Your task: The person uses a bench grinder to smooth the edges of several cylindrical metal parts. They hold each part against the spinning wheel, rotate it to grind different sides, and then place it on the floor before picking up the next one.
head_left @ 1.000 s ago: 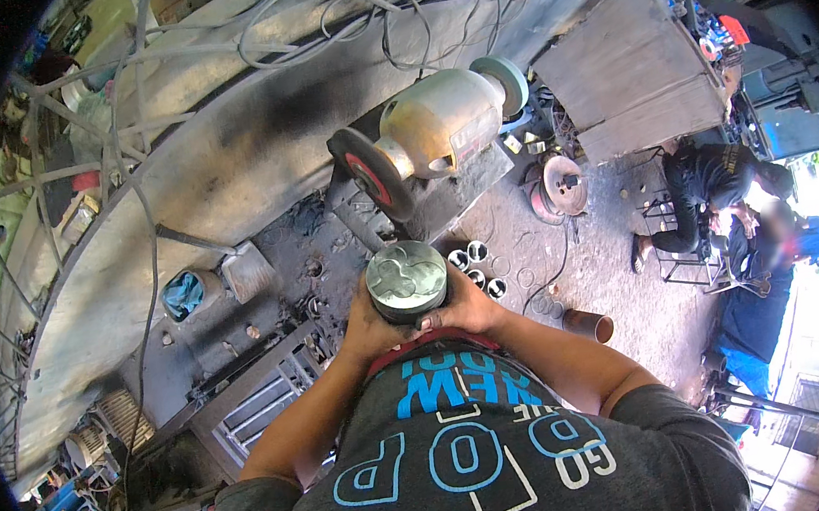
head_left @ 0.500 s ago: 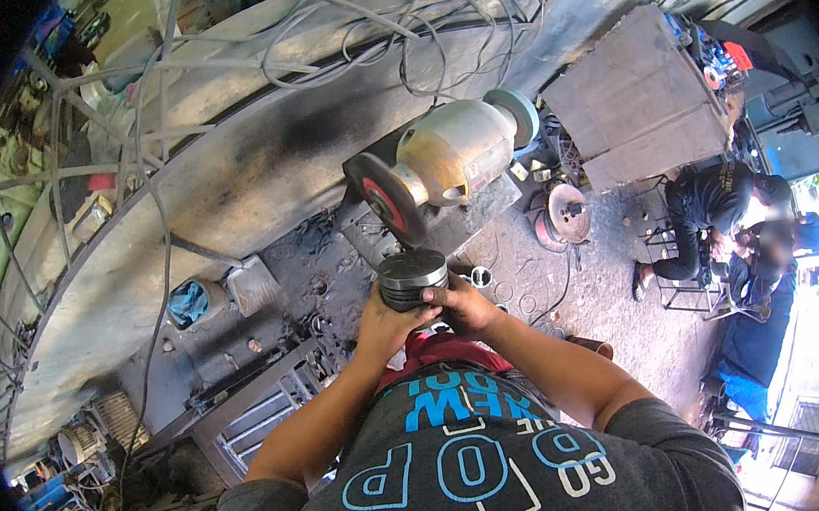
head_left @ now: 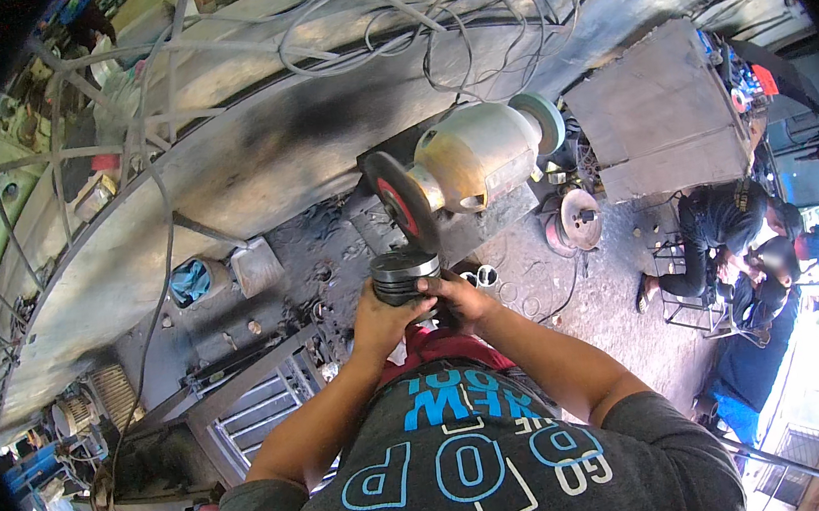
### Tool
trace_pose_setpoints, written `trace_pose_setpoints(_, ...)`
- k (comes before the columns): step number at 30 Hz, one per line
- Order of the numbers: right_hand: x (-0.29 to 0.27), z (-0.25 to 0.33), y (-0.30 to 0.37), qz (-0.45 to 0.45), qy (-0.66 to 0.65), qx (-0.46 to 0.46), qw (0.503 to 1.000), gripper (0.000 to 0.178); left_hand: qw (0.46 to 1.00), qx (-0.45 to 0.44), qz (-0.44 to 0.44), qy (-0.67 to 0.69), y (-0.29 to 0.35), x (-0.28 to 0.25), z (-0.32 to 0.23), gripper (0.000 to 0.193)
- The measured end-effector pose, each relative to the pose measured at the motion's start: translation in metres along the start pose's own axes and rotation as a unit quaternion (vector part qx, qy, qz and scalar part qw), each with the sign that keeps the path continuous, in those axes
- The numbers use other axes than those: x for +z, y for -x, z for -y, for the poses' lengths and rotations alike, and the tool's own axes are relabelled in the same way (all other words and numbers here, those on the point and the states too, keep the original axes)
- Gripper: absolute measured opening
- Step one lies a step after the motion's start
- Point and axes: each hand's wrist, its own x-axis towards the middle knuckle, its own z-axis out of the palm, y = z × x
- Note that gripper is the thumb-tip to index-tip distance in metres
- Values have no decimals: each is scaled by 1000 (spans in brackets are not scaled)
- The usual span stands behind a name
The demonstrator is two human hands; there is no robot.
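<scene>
While I stood over the workbench (head_left: 251, 172), its far left end was lost in a tangle of wires and clutter too blurred to make out. Near the bench's front edge lay a blue rag (head_left: 190, 278), crumpled in a dark recess, with a small grey tray (head_left: 258, 266) just beside it; I could not tell what, if anything, the tray held. My left hand (head_left: 381, 316) was clenched around the left side of a round, ribbed metal part (head_left: 405, 276), and my right hand (head_left: 462, 298) gripped its right side, so most of its lower half was hidden under my fingers. I held it just under the dark, red-centred grinding wheel (head_left: 402, 201) of the bench grinder (head_left: 474, 157); whether metal and wheel touched I could not tell. Beyond the grinder's pale second wheel (head_left: 545, 119), a rusty disc (head_left: 580, 220) lay on the floor beside a metal cabinet (head_left: 659, 110). At the right rim, two crouched people (head_left: 727, 232) were partly cut off, their work hidden.
</scene>
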Motion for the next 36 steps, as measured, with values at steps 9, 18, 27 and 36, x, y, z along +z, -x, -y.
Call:
trace_pose_setpoints(9,-7,5,-4,-7,-22,119,993,66,998,-38,-27,-48,-11,-2,19,72)
trace_pose_setpoints(18,3,8,-5,-15,-20,122,992,64,995,-84,-51,28,-5,2,9,70)
trace_pose_setpoints(27,-14,11,20,-42,-13,15,999,66,997,-14,35,-72,-9,21,-5,78)
trace_pose_setpoints(36,-17,22,39,-51,-11,-20,998,62,996,-43,83,9,-17,37,16,82)
